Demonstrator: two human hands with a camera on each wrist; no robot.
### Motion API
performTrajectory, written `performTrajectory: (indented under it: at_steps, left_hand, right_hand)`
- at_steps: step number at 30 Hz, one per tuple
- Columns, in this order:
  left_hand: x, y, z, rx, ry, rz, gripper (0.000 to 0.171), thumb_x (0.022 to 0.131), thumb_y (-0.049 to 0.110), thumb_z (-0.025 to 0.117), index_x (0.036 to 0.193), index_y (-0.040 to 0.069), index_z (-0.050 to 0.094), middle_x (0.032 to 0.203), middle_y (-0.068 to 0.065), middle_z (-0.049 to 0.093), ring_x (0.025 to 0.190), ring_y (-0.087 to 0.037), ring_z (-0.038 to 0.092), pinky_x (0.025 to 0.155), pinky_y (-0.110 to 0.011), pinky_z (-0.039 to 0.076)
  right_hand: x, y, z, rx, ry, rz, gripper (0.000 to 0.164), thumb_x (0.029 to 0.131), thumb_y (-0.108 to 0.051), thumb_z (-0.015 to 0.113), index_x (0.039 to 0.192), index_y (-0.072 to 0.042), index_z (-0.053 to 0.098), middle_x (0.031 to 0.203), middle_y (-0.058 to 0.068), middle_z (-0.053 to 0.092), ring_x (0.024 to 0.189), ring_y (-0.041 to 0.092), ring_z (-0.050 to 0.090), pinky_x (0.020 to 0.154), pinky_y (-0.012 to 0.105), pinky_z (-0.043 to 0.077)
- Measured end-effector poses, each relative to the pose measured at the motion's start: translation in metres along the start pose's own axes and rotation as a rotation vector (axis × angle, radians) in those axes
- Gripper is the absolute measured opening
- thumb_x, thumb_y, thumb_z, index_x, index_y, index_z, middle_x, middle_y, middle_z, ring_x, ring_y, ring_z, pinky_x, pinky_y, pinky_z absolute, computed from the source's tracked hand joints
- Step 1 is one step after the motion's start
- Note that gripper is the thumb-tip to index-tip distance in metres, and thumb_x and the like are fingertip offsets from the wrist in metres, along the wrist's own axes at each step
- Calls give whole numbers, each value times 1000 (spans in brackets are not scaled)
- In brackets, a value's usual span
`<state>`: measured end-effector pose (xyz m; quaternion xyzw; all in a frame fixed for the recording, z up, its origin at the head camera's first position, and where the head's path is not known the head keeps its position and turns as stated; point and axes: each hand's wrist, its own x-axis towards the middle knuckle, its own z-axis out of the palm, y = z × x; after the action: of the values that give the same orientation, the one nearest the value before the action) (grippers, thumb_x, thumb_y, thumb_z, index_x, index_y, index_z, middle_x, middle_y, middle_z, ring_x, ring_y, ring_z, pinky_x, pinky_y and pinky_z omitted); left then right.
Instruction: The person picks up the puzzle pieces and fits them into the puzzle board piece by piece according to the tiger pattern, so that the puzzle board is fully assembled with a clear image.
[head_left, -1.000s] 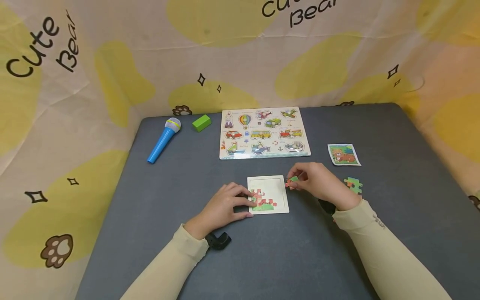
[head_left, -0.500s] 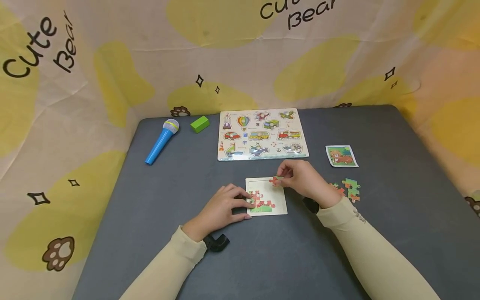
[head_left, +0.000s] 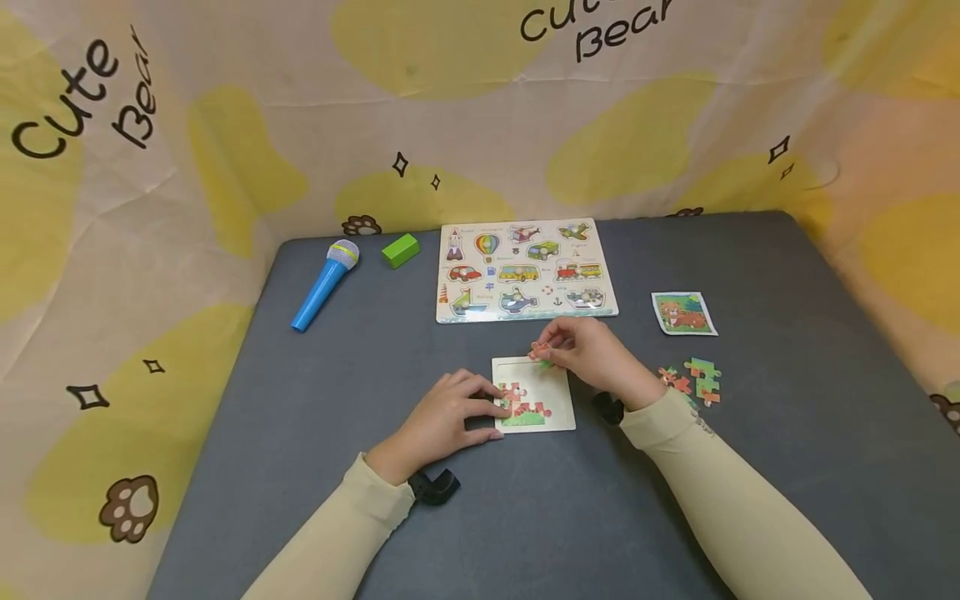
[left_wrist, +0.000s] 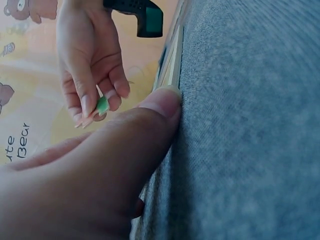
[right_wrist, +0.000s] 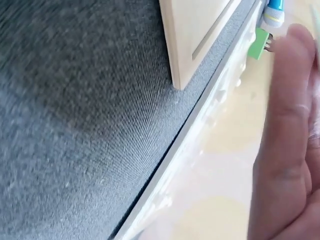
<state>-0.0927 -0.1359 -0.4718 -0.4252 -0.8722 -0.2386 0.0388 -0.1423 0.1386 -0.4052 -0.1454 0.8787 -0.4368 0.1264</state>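
My left hand point(head_left: 450, 417) rests at the left side of a small square puzzle tray point(head_left: 553, 392), fingertips over the joined jigsaw pieces point(head_left: 527, 419) in its lower left. Its thumb touches the tray's edge point(left_wrist: 175, 60) in the left wrist view. My right hand point(head_left: 592, 350) pinches a red-and-green jigsaw piece point(head_left: 537, 351) between thumb and fingers, over the tray's far edge. That piece point(left_wrist: 102, 105) hangs tilted in the left wrist view. In the right wrist view the fingers point(right_wrist: 285, 125) show beside the tray's corner point(right_wrist: 185, 60), and the piece is hidden.
Loose jigsaw pieces point(head_left: 705, 379) lie right of the tray, below a small picture card point(head_left: 684, 314). Behind stands a flat vehicle puzzle board point(head_left: 527, 271). A blue toy microphone point(head_left: 325, 286) and a green block point(head_left: 401, 250) lie at the back left of the grey table point(head_left: 510, 517).
My right hand has moved left from beside the tray to over its far edge, turning the jigsaw piece so its green part now faces the tray. The left hand stays put.
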Motion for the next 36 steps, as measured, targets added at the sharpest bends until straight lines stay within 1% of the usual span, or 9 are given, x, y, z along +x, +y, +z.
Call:
performTrajectory:
  at_steps: [5,9,12,15,17,23,29,33,36]
  left_hand:
    - [0,0,1,-8,5,1,30,90,34,86,118,25,82,123,3,66,110,-16,55,93,-39,44]
    - [0,0,0,-17,3,0,30,90,34,86,119,25,82,124,3,66,109,-16,55,93,-40,45]
    - [0,1,-1,-20,4,0,30,90,33,86,118,24,82,124,2,66,109,-16,55,93,-40,45]
    - [0,2,-1,-22,10,5,30,90,33,86,118,24,82,124,2,66,109,-17,55,92,-40,44]
    - [0,2,-2,-22,15,11,30,90,32,86,118,24,82,124,2,66,109,-17,55,92,-40,44]
    - [0,1,-2,-14,6,11,30,90,32,86,118,24,82,124,2,66,109,-17,55,92,-40,44]
    - [1,0,-1,-5,7,11,30,90,33,86,118,24,82,124,1,66,110,-17,55,92,-40,44]
    - [1,0,-1,-2,9,13,30,90,33,86,118,23,82,124,1,66,110,-17,55,92,-40,44]
    - [1,0,-1,2,9,15,31,89,33,87,118,23,82,124,1,66,109,-17,55,91,-40,45]
  right_hand:
    - [4,-1,3,9,4,16,10,97,-17,79,100,-9,73,90,3,73,79,23,68,68,36,54]
    - [7,-3,4,30,-24,4,10,99,-13,75,107,-8,79,93,3,74,76,27,65,64,39,56]
    - [9,-3,4,-2,-37,-29,11,100,-10,73,107,-9,81,95,2,75,80,22,65,71,40,56]
    - [9,-1,3,-42,-41,-53,4,99,-9,75,99,-8,79,93,2,75,82,18,65,76,37,53]
    - [6,1,2,-56,-49,-44,3,97,-9,77,97,-8,75,91,2,73,79,17,65,75,35,52]
    - [-10,7,0,-111,-128,-6,15,94,-5,79,108,-8,75,85,2,65,64,17,58,59,32,49]
    - [-23,14,3,-177,-201,-15,11,89,-8,85,93,-13,76,73,-4,64,66,13,56,63,31,46]
    - [-26,18,5,-192,-240,-48,11,89,-7,85,91,-14,77,72,-6,63,67,12,55,64,32,46]
    - [-27,20,8,-216,-226,-96,11,88,-5,85,92,-13,79,78,-5,63,71,12,54,67,31,47]
